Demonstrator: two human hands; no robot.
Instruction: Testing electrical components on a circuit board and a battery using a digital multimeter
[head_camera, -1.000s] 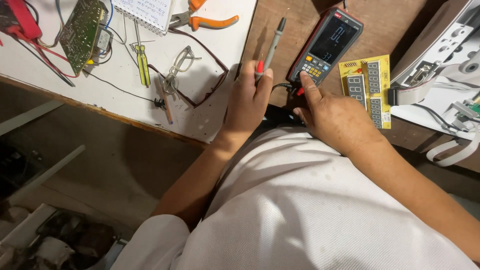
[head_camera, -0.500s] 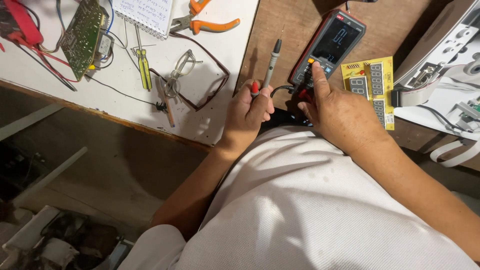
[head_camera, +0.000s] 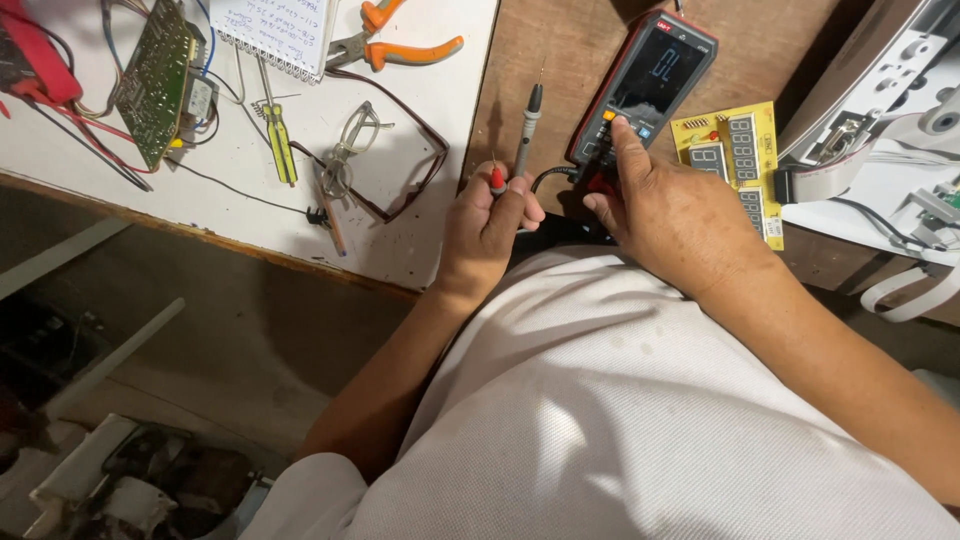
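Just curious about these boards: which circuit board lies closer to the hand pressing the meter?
The yellow board with number displays, just beside the right hand; the green board lies far off on the white sheet.

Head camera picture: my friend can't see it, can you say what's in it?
Seen from above, a person's right hand presses a button on a dark multimeter, while the left hand holds red and black test probes. A yellow display board lies beside the meter; orange pliers, eyeglasses and a green circuit board lie on the white bench.
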